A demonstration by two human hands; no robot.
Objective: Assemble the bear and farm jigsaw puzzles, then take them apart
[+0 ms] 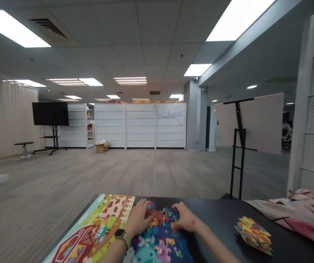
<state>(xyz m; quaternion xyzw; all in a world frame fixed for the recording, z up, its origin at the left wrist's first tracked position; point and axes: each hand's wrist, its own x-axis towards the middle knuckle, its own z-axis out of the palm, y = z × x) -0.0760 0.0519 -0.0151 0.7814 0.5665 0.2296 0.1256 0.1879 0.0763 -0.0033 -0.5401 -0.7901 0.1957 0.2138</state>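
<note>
A partly assembled jigsaw puzzle (157, 233) in dark blue, with cartoon animals, lies on the black table in front of me. My left hand (139, 218) rests on its upper left edge, fingers stretched out and thumb pointing inward; a watch is on that wrist. At the upper right corner, my right hand (185, 218) has its thumb and fingers closed around a dark blue puzzle piece (172, 214), which sits against a brown animal section. Left of the puzzle is a bright farm picture (110, 219) with a red barn, partly covered by my left forearm.
A stack of colourful pieces (254, 233) stands on the black table (214, 212) at the right. Beyond it lies a bunched cloth (302, 212). Past the table are a black easel (237, 160) with a board, white shelves (140, 126), a cardboard box (102, 147) and a screen (50, 114).
</note>
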